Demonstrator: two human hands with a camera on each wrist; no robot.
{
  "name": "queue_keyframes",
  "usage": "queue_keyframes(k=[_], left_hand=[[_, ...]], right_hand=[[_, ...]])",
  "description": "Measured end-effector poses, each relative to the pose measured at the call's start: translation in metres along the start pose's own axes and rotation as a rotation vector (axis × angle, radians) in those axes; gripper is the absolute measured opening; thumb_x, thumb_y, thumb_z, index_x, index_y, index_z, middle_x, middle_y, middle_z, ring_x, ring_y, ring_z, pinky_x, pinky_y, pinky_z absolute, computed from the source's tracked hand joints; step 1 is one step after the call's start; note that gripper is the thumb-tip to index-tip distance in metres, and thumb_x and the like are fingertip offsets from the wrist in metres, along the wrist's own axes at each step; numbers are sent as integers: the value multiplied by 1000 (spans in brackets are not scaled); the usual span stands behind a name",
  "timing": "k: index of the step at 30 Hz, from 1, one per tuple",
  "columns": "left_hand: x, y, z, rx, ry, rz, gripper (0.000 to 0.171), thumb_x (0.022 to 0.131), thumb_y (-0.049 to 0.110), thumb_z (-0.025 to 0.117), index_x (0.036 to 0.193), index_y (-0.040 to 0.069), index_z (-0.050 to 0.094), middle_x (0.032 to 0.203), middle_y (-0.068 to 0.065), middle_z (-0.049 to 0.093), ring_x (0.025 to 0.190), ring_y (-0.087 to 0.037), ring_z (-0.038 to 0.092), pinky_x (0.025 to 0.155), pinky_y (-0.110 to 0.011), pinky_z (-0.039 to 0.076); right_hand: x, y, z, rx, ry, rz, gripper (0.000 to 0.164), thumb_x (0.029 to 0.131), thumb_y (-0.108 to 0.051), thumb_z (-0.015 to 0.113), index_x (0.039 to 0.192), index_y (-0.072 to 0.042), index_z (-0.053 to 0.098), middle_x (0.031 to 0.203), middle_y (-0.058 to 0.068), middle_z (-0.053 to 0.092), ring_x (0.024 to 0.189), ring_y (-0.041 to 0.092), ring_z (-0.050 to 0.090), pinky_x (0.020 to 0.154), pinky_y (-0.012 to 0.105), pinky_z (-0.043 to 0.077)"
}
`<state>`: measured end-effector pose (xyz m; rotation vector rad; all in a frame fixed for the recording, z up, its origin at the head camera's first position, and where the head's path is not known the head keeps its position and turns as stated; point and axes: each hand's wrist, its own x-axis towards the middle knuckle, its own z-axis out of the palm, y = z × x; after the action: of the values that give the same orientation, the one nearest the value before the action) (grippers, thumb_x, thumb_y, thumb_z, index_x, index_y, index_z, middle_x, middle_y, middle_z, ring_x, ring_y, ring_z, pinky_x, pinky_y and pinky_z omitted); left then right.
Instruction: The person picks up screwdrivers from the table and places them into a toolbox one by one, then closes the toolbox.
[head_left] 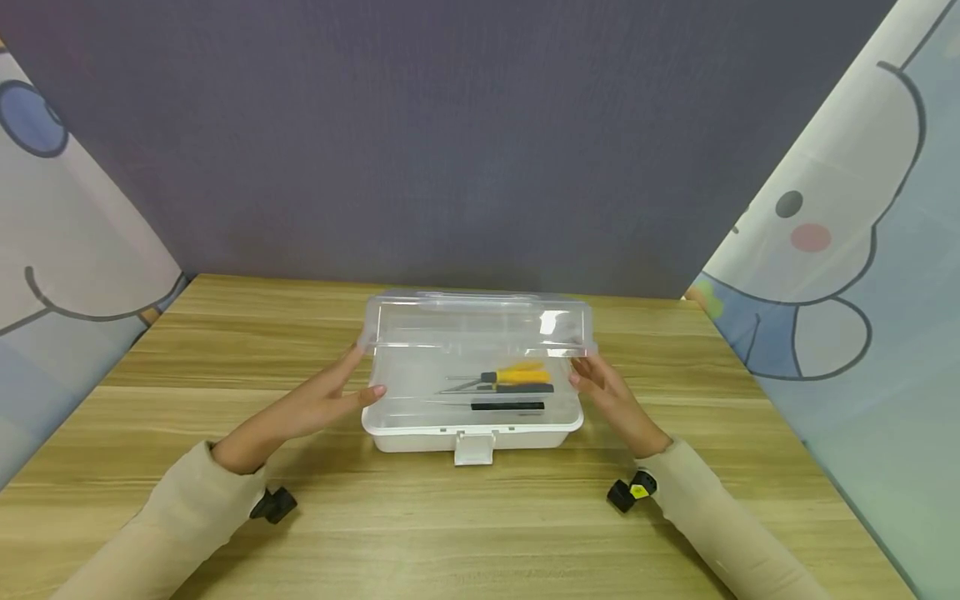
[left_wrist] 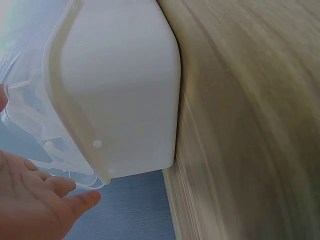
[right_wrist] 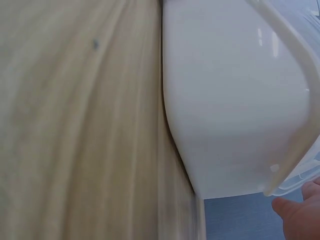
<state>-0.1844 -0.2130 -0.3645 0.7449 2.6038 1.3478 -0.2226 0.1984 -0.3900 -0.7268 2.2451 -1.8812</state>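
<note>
A white plastic toolbox (head_left: 423,442) stands on the table with its clear lid (head_left: 480,325) raised at a slant. Several screwdrivers lie inside, including one with a yellow handle (head_left: 525,377) and one with a black handle (head_left: 507,407). At the lid's left side, my left hand (head_left: 318,404) holds the edge between its thumb and fingers; the left wrist view shows the fingers (left_wrist: 62,186) along the clear plastic. Opposite it, my right hand (head_left: 609,396) holds the lid's right side, fingertips partly hidden behind the plastic. In the right wrist view only part of that hand shows.
The front latch (head_left: 474,450) hangs down from the toolbox. Wood-grain table surface (head_left: 450,533) surrounds the box. Behind stands a dark grey panel (head_left: 450,167), with cartoon-printed sheets (head_left: 840,250) at both sides. A small black device (head_left: 274,505) sits on each wrist.
</note>
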Motion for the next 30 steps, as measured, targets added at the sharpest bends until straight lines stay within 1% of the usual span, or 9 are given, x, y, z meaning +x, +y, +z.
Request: queue_keyframes(k=[8,12,16,19,21,23,25,28,30], left_hand=[[-1,-1,2,-26,0,21,84,96,26,55,150,27,-10,156,-7,-16,141,-35,-13,107,-67,3],[-2,0,2,-15,2,25,83,97,26,54,150,27,-10,156,-8,-16,141,-36,-12,107,-66,2],[-2,0,3,-37,3,38,85,97,23,55,150,30,-11,156,-9,-15,141,-38,-9,106,-67,9],[-3,1,3,-56,3,44,86,96,22,55,149,34,-11,156,-11,-14,141,-40,-8,104,-69,12],[-3,1,4,-51,6,42,86,96,22,55,149,35,-11,156,-11,-13,141,-40,-9,104,-69,8],[-4,0,4,-61,0,36,86,96,23,56,149,34,-11,156,-10,-13,141,-40,-10,104,-70,5],[-5,-2,5,-67,-12,31,85,96,24,55,150,32,-10,157,-10,-12,141,-39,-9,105,-69,5],[-5,-7,9,-76,-37,64,82,97,19,55,152,25,-5,157,-12,-11,141,-40,-8,104,-69,7],[-5,-11,13,-61,-39,82,80,97,18,54,152,24,-3,157,-12,-10,141,-39,-6,105,-68,7]], right_hand=[[-2,1,-1,-1,2,0,62,98,-14,48,151,-4,15,156,15,13,143,34,11,113,48,14],[-2,0,-1,8,-1,-6,63,98,-13,48,150,-2,14,157,15,10,142,35,10,113,36,20],[-2,1,-1,26,-12,-28,63,98,-12,48,150,-1,13,157,15,8,143,36,8,109,19,25],[-3,1,-1,35,-15,-35,64,98,-12,49,151,-2,13,157,15,9,143,35,7,106,14,27],[-3,2,-1,38,-20,-43,65,98,-13,49,151,-3,12,157,14,9,143,33,7,106,14,26],[-5,3,-1,27,-21,-42,64,98,-13,50,151,-5,15,157,14,14,143,28,13,105,14,28],[-7,5,-2,2,-31,-53,63,97,-11,50,151,-5,18,153,16,24,139,23,27,103,17,34],[-11,9,-4,-11,-75,-74,59,98,-9,49,149,-4,22,147,16,34,129,14,42,99,22,40],[-13,11,-6,-3,-110,-95,57,99,-9,47,149,-4,22,145,15,37,125,13,47,97,25,43]])
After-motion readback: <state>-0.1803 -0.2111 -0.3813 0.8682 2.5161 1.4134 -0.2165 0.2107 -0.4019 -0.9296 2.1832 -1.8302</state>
